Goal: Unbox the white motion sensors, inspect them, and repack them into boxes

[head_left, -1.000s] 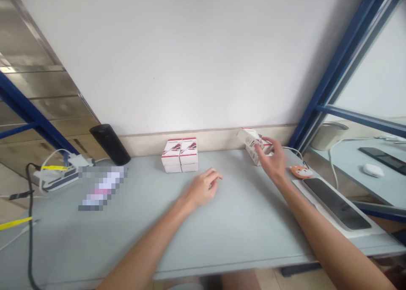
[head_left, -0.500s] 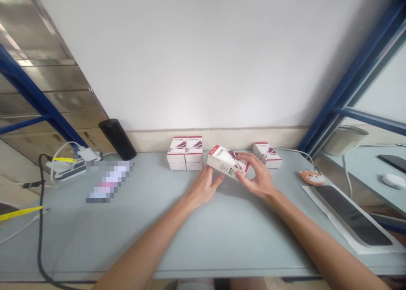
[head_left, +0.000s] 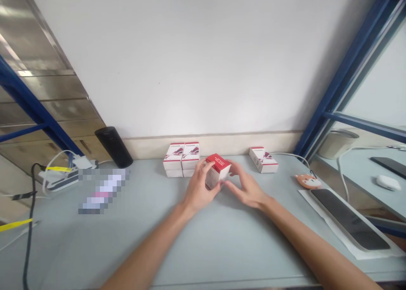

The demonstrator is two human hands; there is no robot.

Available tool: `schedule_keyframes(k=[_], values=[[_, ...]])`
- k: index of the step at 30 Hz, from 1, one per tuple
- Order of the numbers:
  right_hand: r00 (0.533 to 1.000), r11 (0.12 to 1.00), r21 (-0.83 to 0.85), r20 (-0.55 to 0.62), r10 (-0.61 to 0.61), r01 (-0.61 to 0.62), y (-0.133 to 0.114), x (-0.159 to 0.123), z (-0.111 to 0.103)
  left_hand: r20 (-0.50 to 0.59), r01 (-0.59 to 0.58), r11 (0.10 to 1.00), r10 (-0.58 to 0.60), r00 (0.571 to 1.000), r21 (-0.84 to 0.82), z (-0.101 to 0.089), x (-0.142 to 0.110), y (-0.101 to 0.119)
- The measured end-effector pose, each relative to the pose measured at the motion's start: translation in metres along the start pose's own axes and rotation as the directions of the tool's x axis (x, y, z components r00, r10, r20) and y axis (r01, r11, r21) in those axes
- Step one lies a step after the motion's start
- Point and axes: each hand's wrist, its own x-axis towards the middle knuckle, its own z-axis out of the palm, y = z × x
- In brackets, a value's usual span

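A small white cardboard box [head_left: 218,167] with a red printed end facing up is between my hands, standing on end at or just over the desk. My left hand [head_left: 199,188] grips its left side, fingers over the far edge and thumb low in front. My right hand [head_left: 249,188] cups the right side, with fingertips at the back edge and thumb by the lower corner. To the left, several matching boxes [head_left: 181,158] are stacked in two columns side by side. Another such box [head_left: 264,159] lies apart on the right.
The grey desk [head_left: 203,247] meets a white wall. A black cylinder [head_left: 114,146], a power strip [head_left: 66,178] with cables and a blurred-out item [head_left: 103,192] are at left. On the right are an orange animal-face case [head_left: 307,181] and a phone [head_left: 349,218] on white paper.
The box has been turned from a tilted, flat pose to standing with its red end up. My left hand has moved from beneath it to its side; my right hand has shifted lower on it.
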Motion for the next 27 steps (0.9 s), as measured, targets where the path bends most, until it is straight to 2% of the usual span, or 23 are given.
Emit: schedule_keyframes(k=[3, 6, 8, 15, 20, 27], values=[[0.997, 1.000, -0.016, -0.078, -0.006, 0.005, 0.001, -0.001, -0.004, 0.001, -0.092, 0.987, 0.093, 0.996, 0.129, -0.001, 0.001, 0.002], [0.994, 0.999, -0.036, -0.108, -0.004, 0.000, -0.001, 0.000, -0.006, 0.022, -0.239, 0.938, 0.241, 0.970, 0.251, -0.001, 0.001, 0.003], [0.993, 0.999, -0.045, -0.120, -0.002, -0.003, -0.003, 0.001, -0.006, 0.023, -0.281, 0.913, 0.288, 0.957, 0.295, -0.001, 0.002, 0.002], [0.994, 0.987, -0.163, -0.109, -0.024, 0.006, -0.003, 0.006, -0.005, 0.073, -0.314, 0.888, 0.308, 0.949, 0.337, -0.004, 0.006, -0.001], [0.992, 0.959, -0.278, -0.100, -0.081, 0.051, -0.004, 0.008, -0.006, 0.076, -0.316, 0.881, 0.310, 0.948, 0.351, -0.005, 0.007, -0.001], [0.991, 0.919, -0.392, -0.105, -0.088, 0.040, 0.000, 0.013, 0.001, 0.059, -0.291, 0.889, 0.289, 0.955, 0.354, -0.005, 0.009, -0.001]])
